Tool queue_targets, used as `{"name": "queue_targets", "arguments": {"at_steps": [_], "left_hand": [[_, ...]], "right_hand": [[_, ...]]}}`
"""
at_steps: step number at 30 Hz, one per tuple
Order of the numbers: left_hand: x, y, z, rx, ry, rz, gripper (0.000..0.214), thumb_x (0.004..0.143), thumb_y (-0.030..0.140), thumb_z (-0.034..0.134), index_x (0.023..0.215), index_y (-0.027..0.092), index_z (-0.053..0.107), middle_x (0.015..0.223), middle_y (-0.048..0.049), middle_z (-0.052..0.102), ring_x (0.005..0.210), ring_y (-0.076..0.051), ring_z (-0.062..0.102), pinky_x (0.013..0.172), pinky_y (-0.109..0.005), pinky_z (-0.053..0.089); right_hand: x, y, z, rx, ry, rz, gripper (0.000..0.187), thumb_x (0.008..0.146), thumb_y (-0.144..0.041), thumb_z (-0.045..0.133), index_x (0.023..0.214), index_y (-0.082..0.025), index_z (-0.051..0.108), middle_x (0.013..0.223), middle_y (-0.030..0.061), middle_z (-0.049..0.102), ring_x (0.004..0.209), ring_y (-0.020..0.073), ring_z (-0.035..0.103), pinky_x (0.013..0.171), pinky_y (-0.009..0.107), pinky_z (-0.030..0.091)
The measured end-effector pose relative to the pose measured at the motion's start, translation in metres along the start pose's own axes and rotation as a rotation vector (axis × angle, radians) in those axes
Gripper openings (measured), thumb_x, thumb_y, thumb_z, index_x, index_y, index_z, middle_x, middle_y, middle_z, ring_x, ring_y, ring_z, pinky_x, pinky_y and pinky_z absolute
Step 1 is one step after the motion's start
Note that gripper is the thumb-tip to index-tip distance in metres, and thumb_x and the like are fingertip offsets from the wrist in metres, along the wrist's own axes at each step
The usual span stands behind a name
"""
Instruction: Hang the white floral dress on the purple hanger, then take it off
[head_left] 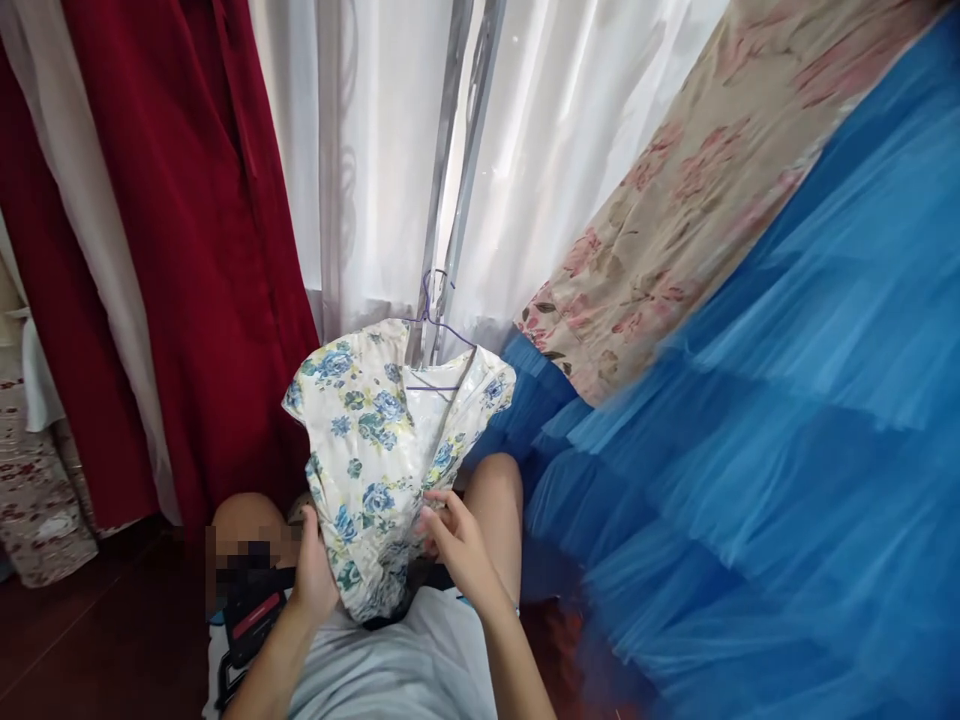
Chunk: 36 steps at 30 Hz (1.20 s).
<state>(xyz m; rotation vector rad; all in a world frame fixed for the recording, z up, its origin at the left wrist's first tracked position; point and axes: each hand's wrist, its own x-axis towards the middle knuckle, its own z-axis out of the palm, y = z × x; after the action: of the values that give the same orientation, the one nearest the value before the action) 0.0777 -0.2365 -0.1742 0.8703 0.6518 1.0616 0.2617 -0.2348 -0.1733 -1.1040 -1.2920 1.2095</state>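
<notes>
A small white dress with blue flowers (375,450) hangs on a purple wire hanger (435,320) in front of me. My left hand (313,575) is closed on the dress's lower left side. On its lower right edge, my right hand (454,540) pinches the fabric with fingers and thumb. My knees show behind the dress, one on each side. The hanger's hook rests near two metal poles (450,180).
A dark red garment (195,250) hangs at the left, white sheer curtains (360,150) at the back. A beige rose-patterned cloth (712,180) and a big blue tulle skirt (787,450) fill the right. A dark red floor (90,650) lies at lower left.
</notes>
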Motion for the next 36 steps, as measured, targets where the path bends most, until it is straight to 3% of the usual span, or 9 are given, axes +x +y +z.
{"name": "queue_targets", "arguments": {"at_steps": [5, 8, 14, 17, 20, 22, 26, 32, 36], "left_hand": [[-0.006, -0.038, -0.01, 0.013, 0.394, 0.154, 0.078, 0.057, 0.033, 0.084, 0.129, 0.015, 0.06, 0.116, -0.0132, 0.07, 0.115, -0.036, 0.062, 0.102, -0.047, 0.047], [0.004, -0.048, -0.016, -0.008, 0.494, 0.174, 0.063, 0.059, 0.023, 0.078, 0.12, 0.014, 0.064, 0.112, -0.0114, 0.072, 0.11, -0.031, 0.065, 0.097, -0.04, 0.05], [0.018, -0.055, -0.039, 0.006, 0.716, 0.24, 0.042, 0.068, 0.023, 0.07, 0.11, 0.015, 0.065, 0.104, -0.0107, 0.072, 0.109, -0.03, 0.064, 0.091, -0.039, 0.052], [0.013, -0.057, -0.038, 0.202, 0.771, 0.42, 0.05, 0.075, 0.026, 0.069, 0.123, 0.018, 0.056, 0.118, -0.0111, 0.065, 0.114, -0.028, 0.06, 0.097, -0.041, 0.049], [0.007, -0.053, -0.026, 0.538, 0.851, 0.735, 0.062, 0.076, 0.025, 0.07, 0.133, 0.021, 0.045, 0.133, -0.0128, 0.052, 0.12, -0.027, 0.054, 0.104, -0.044, 0.043], [0.009, -0.049, -0.013, 0.758, 0.717, 0.847, 0.049, 0.08, 0.021, 0.066, 0.126, 0.022, 0.05, 0.129, -0.0119, 0.053, 0.12, -0.026, 0.053, 0.106, -0.043, 0.041], [0.027, -0.05, 0.014, 0.858, 0.303, 0.713, 0.03, 0.083, 0.012, 0.055, 0.112, 0.021, 0.056, 0.109, -0.008, 0.063, 0.106, -0.022, 0.061, 0.094, -0.036, 0.048], [0.036, -0.057, 0.021, 0.785, 0.253, 0.634, 0.009, 0.087, 0.014, 0.052, 0.094, 0.019, 0.056, 0.089, -0.0041, 0.063, 0.086, -0.018, 0.063, 0.078, -0.03, 0.051], [0.029, -0.045, 0.014, 0.891, 0.208, 0.613, 0.007, 0.09, 0.017, 0.051, 0.085, 0.019, 0.055, 0.084, -0.0027, 0.06, 0.08, -0.016, 0.061, 0.073, -0.027, 0.049]], "right_hand": [[0.036, 0.001, 0.025, -0.226, 0.04, -0.101, 0.025, 0.088, -0.045, 0.054, 0.083, -0.021, 0.052, 0.056, -0.0044, 0.052, 0.052, 0.0141, 0.049, 0.051, 0.025, 0.037], [0.039, 0.007, 0.023, -0.24, 0.099, -0.132, 0.027, 0.087, -0.04, 0.05, 0.07, -0.021, 0.047, 0.055, -0.0044, 0.046, 0.051, 0.0122, 0.042, 0.051, 0.024, 0.034], [0.022, 0.018, 0.019, -0.174, 0.09, -0.001, 0.028, 0.087, -0.037, 0.044, 0.064, -0.022, 0.04, 0.049, -0.0054, 0.041, 0.045, 0.0111, 0.038, 0.046, 0.024, 0.029], [0.018, 0.011, 0.019, -0.205, 0.057, -0.014, 0.028, 0.085, -0.033, 0.046, 0.06, -0.022, 0.04, 0.047, -0.005, 0.042, 0.044, 0.0101, 0.038, 0.046, 0.023, 0.028], [0.016, 0.005, 0.016, -0.174, 0.058, -0.018, 0.025, 0.082, -0.031, 0.049, 0.06, -0.02, 0.044, 0.044, -0.0057, 0.042, 0.041, 0.0088, 0.035, 0.044, 0.023, 0.025], [0.015, 0.004, 0.014, -0.129, 0.071, -0.012, 0.023, 0.08, -0.03, 0.054, 0.061, -0.02, 0.046, 0.043, -0.0062, 0.043, 0.04, 0.0079, 0.033, 0.044, 0.022, 0.023], [0.011, 0.006, 0.018, -0.014, 0.049, -0.018, 0.02, 0.076, -0.028, 0.057, 0.061, -0.019, 0.048, 0.043, -0.0059, 0.046, 0.039, 0.0072, 0.033, 0.044, 0.022, 0.023], [0.007, 0.003, 0.026, 0.087, 0.085, -0.043, 0.028, 0.082, -0.033, 0.053, 0.057, -0.02, 0.048, 0.042, -0.0055, 0.043, 0.039, 0.009, 0.033, 0.044, 0.024, 0.023], [0.036, -0.031, 0.02, -0.004, 0.127, -0.144, 0.034, 0.084, -0.034, 0.052, 0.052, -0.021, 0.05, 0.043, -0.0032, 0.044, 0.042, 0.0104, 0.035, 0.046, 0.026, 0.026]]}}
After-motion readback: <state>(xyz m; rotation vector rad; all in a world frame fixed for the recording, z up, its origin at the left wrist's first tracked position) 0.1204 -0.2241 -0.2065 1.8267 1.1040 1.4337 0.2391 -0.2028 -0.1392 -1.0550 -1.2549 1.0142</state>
